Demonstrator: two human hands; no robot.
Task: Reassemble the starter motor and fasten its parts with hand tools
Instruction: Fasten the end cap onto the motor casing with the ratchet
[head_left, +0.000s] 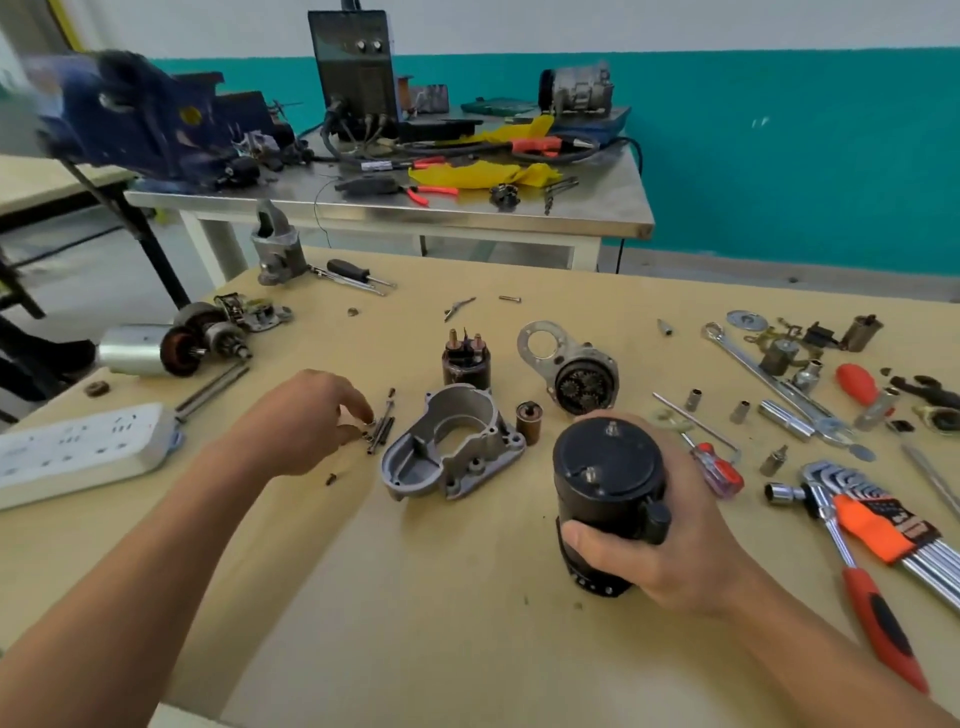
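My right hand (660, 535) grips the black cylindrical motor body (605, 488), holding it upright just above the wooden table (467, 623). My left hand (306, 421) reaches to a small pile of long bolts and screws (380, 427), with its fingertips pinching at one small piece there. The grey aluminium nose housing (452, 447) lies between both hands. Behind it stand the dark solenoid (466, 356), a small brown plunger (529, 422) and the gear housing with planetary gears (582, 374).
Right of the motor lie a red screwdriver (717, 467), a ratchet with a red handle (862, 582), a hex key set (893, 525), sockets and a long spanner (769, 379). A white power strip (78, 447) and another armature (171, 348) sit at the left.
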